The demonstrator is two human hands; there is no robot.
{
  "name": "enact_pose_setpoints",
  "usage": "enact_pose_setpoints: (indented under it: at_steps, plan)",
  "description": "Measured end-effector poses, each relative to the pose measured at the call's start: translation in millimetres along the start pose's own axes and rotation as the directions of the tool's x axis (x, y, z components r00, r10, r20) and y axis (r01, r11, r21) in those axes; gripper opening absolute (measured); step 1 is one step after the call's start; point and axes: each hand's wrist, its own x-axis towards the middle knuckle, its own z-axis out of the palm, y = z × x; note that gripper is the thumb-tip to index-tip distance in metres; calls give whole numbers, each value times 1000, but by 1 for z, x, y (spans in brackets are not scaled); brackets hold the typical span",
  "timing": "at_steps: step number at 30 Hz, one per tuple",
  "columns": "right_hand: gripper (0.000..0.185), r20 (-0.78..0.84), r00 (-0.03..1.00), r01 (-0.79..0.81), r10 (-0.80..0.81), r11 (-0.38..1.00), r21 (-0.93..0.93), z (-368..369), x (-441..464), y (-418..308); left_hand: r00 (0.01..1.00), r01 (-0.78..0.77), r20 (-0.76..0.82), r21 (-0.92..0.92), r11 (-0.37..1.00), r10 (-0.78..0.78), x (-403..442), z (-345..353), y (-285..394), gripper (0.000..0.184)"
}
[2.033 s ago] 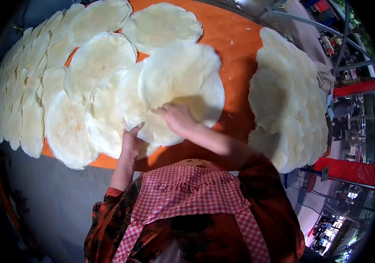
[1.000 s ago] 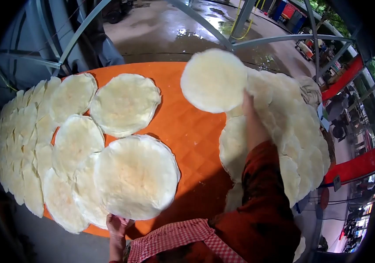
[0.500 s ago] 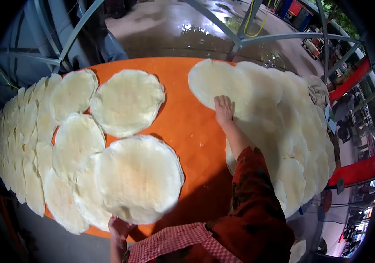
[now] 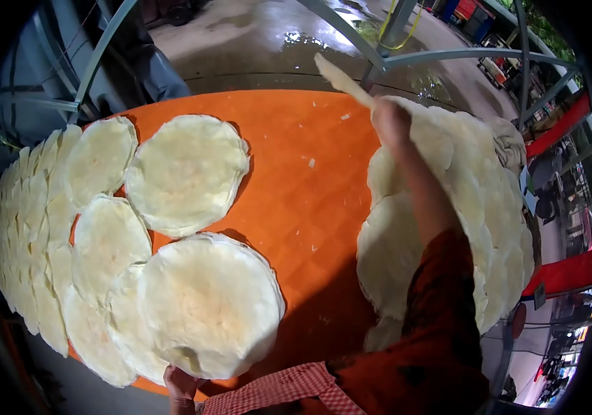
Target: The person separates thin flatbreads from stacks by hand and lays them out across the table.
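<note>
My right hand [image 4: 391, 123] is closed on a round, thin flatbread [image 4: 341, 79]. The flatbread is lifted off the table's far side and seen nearly edge-on. Below that arm spreads a large overlapping layer of pale flatbreads [image 4: 393, 249]. My left hand [image 4: 181, 382] grips the near rim of a thick flatbread stack [image 4: 209, 304] at the front left. There the rim shows a small dent, and some of the fingers are hidden beneath it. A second stack [image 4: 188, 173] lies farther back.
An orange table [image 4: 310, 214] carries everything, with small white crumbs on its middle. Overlapping flatbreads [image 4: 33, 221] cover its left end. Metal frame bars [image 4: 476, 57] stand behind the table. A grey cloth [image 4: 507, 146] and red padded bars [image 4: 572, 270] are at the right.
My right hand has closed on a flatbread at the back right and lifted it, swinging it up edge-on. Crumbs show where it lay. My left hand stays at the front stack.
</note>
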Motion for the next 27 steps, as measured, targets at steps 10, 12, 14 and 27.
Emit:
enact_pose_setpoints:
  at_steps: [10,12,14,27]
  plan:
    - [41,191,974,55,-121,946,319,0,-175,-194,993,-42,112,102,994,31,-5,20,7,66]
    - [34,260,920,-61,-294,548,834,-43,-216,-288,996,-79,47,81,994,75,11,-2,-2,56]
    - [36,501,734,-466,-458,197,863,-104,-276,-377,996,-86,3,125,988,87,4,24,7,51]
    - [16,706,581,-687,-404,222,692,-148,-357,-465,984,36,170,126,991,-58,-21,36,27,42]
